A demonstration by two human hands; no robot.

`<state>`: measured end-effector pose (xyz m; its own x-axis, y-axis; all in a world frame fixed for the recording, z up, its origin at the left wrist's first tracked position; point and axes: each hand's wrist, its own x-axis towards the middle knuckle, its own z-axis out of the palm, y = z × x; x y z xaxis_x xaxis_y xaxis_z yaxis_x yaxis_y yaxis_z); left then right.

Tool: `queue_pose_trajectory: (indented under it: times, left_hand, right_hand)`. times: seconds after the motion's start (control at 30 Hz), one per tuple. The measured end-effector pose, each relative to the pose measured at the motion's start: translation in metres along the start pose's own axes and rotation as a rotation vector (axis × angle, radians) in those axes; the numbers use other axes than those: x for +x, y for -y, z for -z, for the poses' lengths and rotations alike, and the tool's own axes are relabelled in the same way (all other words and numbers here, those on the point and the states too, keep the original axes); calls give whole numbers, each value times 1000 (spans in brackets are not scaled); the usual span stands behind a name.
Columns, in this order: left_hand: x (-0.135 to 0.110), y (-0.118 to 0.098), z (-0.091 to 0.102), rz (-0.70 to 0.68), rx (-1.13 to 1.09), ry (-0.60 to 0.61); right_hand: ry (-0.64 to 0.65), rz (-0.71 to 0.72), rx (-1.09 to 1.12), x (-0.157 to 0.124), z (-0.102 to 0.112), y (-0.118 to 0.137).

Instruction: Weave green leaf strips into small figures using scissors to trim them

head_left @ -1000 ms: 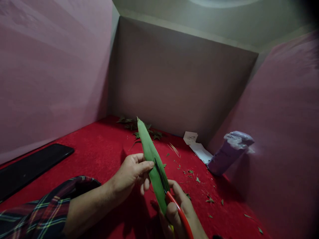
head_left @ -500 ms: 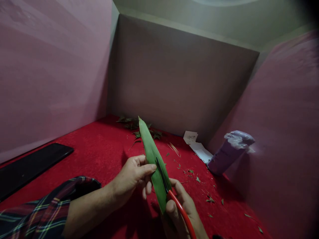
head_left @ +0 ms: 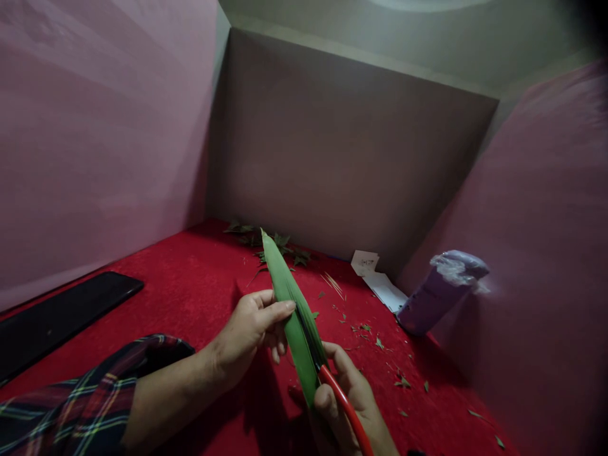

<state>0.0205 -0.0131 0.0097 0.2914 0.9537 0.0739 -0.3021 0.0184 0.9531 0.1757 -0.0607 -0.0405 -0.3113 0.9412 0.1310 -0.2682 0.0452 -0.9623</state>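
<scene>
A long green leaf [head_left: 285,285] is pinched at its left edge by my left hand [head_left: 251,332], thumb on top and fingers behind. My right hand [head_left: 354,392] grips red-handled scissors [head_left: 346,402]. Their dark blades lie along the middle of the leaf, pointing toward its far tip. How far the blades are parted, I cannot tell. The leaf's near end passes close to my right thumb, and the lower part of the scissors runs out of view.
On the red cloth [head_left: 175,266] lie a black flat object [head_left: 71,316] at left, cut leaves [head_left: 244,233] at the back, thin sticks [head_left: 334,285] and scattered leaf scraps [head_left: 379,343]. White card [head_left: 382,291] and a purple pack [head_left: 430,297] stand at right. Pink walls [head_left: 104,126] enclose the sides.
My left hand and the leaf's far tip have shifted slightly to the left, and the tip sits a little lower. The scissors stay on the leaf in my right hand.
</scene>
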Motion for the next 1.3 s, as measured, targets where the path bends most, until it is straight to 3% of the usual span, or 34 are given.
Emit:
queue_pose_trajectory:
  times: [0.53, 1.13, 1.3]
  left_hand:
    - [-2, 4, 0, 24, -13, 27]
    - [-4, 4, -3, 84, 23, 103]
    - [-2, 3, -1, 39, 26, 46]
  right_hand:
    - [7, 24, -115, -1, 0, 7]
    - [-4, 26, -39, 0, -6, 15]
    - [5, -9, -49, 0, -2, 11]
